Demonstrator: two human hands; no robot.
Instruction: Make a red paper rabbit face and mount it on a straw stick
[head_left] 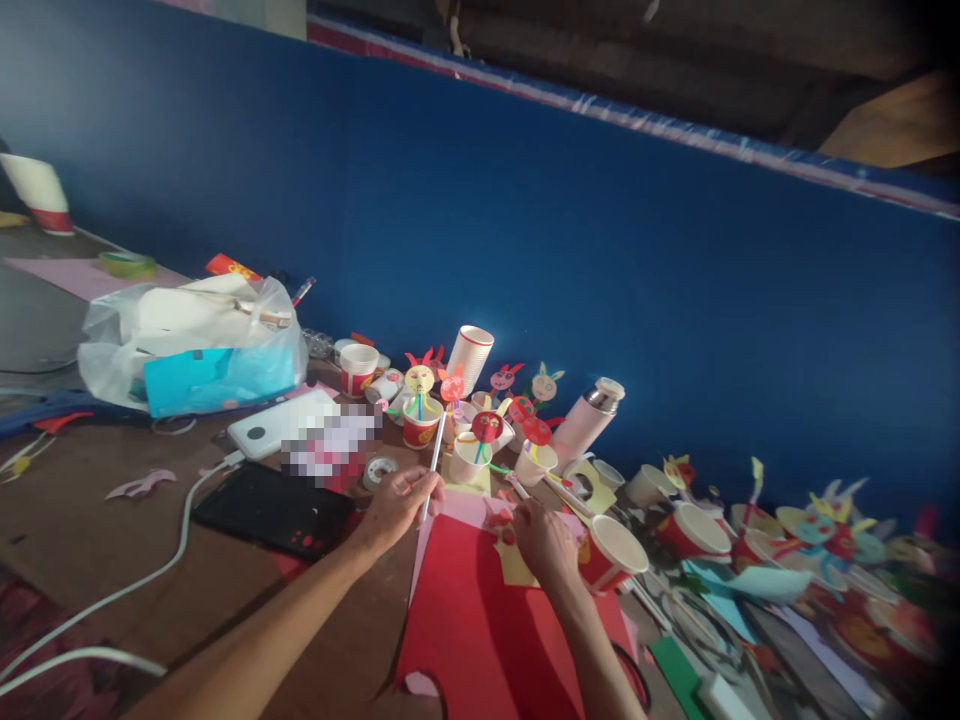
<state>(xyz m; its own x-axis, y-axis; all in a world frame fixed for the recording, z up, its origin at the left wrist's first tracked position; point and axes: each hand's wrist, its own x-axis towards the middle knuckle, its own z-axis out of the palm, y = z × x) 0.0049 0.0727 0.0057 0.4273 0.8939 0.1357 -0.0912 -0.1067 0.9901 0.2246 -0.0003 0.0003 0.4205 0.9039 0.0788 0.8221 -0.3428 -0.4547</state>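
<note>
My left hand (401,508) is closed on a thin white stick (435,455) that stands up at a slant from its fingers. To its right, my right hand (544,540) hovers over the red paper (472,620) with its fingers curled; what they hold, if anything, is too small to make out. A red paper cup (611,553) stands just right of that hand. Beyond both hands are paper cups, among them a white one (471,458), with paper animal faces on them. A roll of white tape (379,473) lies beside my left hand.
At the left are a black tablet (274,508), a white power bank (285,423) with a cable, and a plastic bag (112,350). A pink thermos (585,425) leans at the back near stacked cups (470,362). More decorated cups crowd the right. A blue wall (525,220) rises behind.
</note>
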